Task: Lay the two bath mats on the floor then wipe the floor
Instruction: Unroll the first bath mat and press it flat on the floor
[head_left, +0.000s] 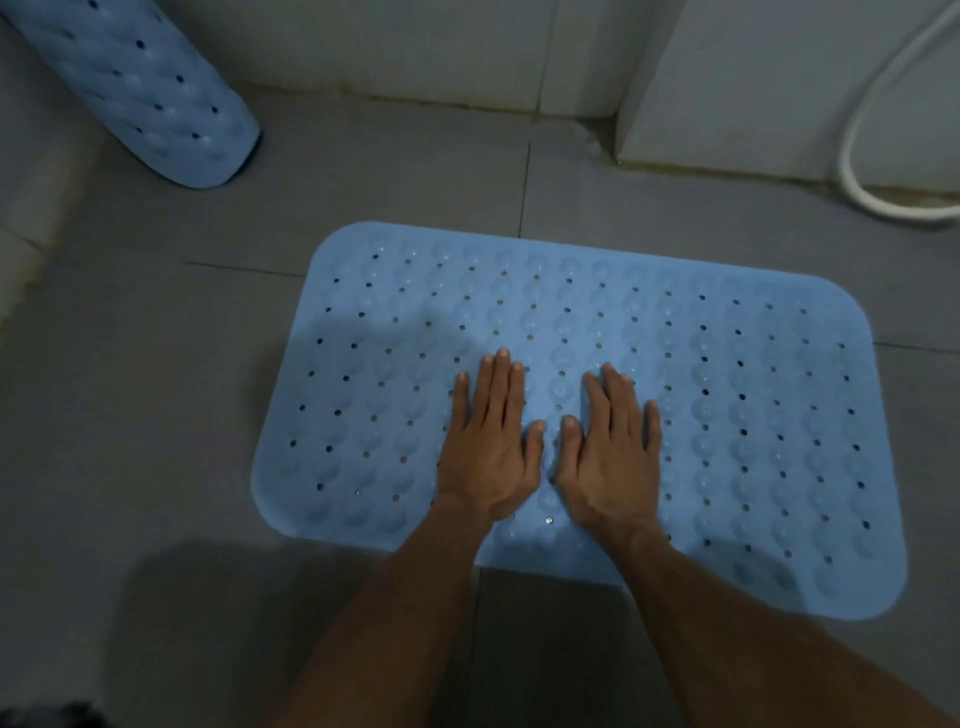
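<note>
A light blue bath mat (727, 415) with rows of small holes lies flat on the grey tiled floor (156, 415). My left hand (491, 447) and my right hand (608, 452) rest palm down side by side on the mat's middle, fingers stretched out, holding nothing. A second blue bath mat (150, 88), rolled into a tube, leans at the upper left with its lower end on the floor.
A white hose (857, 171) curves down the right wall to the floor. White tiled walls (415, 47) close off the far side, with a jutting corner (649, 104) at the upper right. A dark object (47, 714) shows at the bottom left edge.
</note>
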